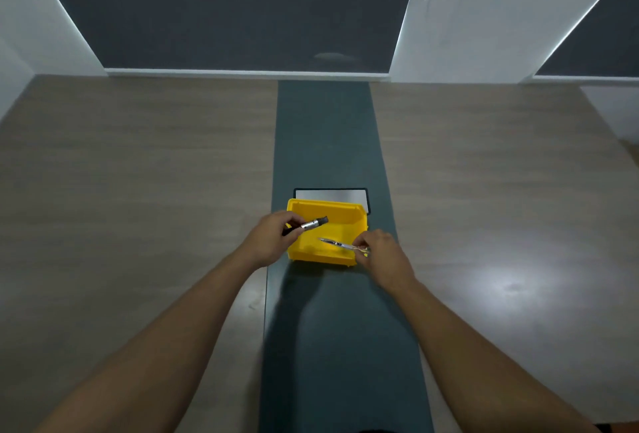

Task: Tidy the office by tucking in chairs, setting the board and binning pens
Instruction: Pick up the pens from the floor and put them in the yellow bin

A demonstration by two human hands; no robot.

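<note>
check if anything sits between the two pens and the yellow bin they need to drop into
Nothing visible does. The left hand holds the dark marker and the right hand holds the clear pen, both tips already over the open yellow bin, whose floor shows bare.

A: Background items?
B: Wide wood-grain laminate tabletop, grey-brown, filling most of the view. Dark teal strip runs down its middle, far edge to near edge.
A: Anything set in the strip?
B: Flat silver rectangular plate with a black frame, flush in the strip, roughly midway.
A: Behind the table?
B: Dark grey wall panel with a pale sill along its bottom. White wall sections flank it; a second dark panel at far right.
A: Lighting?
B: Bright glare patch on the tabletop's right half.
</note>
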